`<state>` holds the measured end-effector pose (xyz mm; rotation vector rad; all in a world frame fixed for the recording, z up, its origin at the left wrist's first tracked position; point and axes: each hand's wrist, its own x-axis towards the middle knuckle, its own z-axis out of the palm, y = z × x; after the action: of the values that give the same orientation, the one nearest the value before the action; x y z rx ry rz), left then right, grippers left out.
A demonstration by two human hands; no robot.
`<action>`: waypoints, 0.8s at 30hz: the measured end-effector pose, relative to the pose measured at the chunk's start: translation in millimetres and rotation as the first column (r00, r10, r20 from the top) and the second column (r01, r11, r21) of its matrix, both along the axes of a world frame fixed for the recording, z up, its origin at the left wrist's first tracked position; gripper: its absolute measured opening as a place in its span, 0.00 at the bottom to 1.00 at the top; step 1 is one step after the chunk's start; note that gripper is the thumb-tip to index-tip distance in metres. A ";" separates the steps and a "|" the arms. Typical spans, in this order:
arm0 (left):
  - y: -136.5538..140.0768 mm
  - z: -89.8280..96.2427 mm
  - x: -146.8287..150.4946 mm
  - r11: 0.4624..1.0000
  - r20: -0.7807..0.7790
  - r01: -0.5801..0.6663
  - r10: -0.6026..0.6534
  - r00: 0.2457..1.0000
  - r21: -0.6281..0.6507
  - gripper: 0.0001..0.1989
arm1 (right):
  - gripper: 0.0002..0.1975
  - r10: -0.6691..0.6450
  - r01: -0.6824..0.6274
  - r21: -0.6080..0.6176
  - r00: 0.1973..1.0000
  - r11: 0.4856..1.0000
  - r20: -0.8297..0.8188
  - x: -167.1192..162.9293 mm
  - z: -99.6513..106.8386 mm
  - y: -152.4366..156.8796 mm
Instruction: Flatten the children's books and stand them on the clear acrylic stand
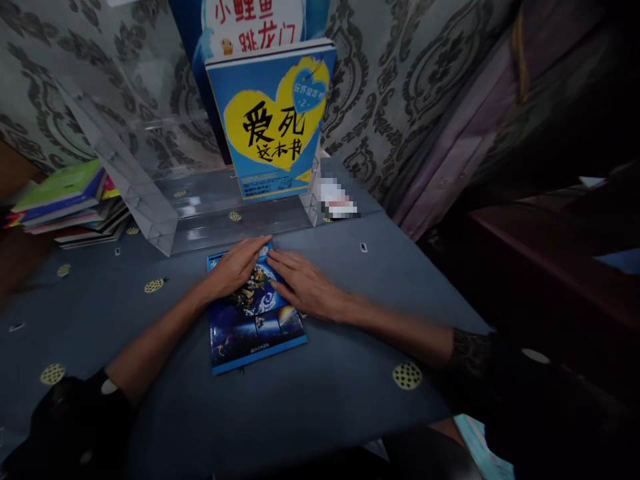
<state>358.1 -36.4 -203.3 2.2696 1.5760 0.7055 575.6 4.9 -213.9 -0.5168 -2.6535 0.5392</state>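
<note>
A dark blue book [255, 327] with a picture of the Earth on its cover lies closed on the grey tablecloth. Across its upper left part rests my left hand [237, 267], flat, with fingers stretched toward the top edge. My right hand [305, 283] lies over the book's upper right side, fingers extended and thumb apart, its tips close to the left hand's fingers. The two hands cover much of the top of the cover. Neither hand is gripping anything.
Behind the book stands a clear acrylic rack [200, 227] holding a blue book with a yellow heart [273, 127]; a taller blue book [255, 23] is behind that. Stacked books [75, 200] sit at the left. Patterned curtain [395, 80] hangs behind. The table [350, 387] ends at the right.
</note>
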 end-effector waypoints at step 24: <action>-2.2 -2.6 2.1 1.000 -0.045 -0.010 0.010 0.999 0.003 0.25 | 0.24 0.027 -0.034 -0.102 0.997 0.994 -0.069 -2.3 -6.8 13.4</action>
<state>360.2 -38.6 -206.0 2.2969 1.6082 0.6643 573.3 18.3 -220.8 -0.4806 -2.5833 0.6940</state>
